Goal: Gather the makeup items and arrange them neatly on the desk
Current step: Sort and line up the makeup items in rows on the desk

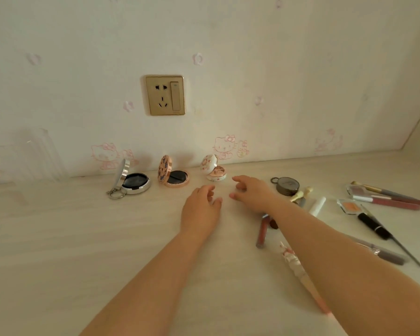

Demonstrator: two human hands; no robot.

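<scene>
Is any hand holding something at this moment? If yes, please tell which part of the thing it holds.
Nothing is held. The left hand and the right hand both hover with relaxed fingers over the desk, just in front of the white floral compact, touching no item.

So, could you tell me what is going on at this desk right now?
A person is tidying makeup on the desk. Three open compacts, silver, rose-gold and white floral, stand in a row by the wall. Both hands, left hand and right hand, hover empty near the white one. A closed dark compact, brushes and lip glosses lie scattered to the right.
</scene>
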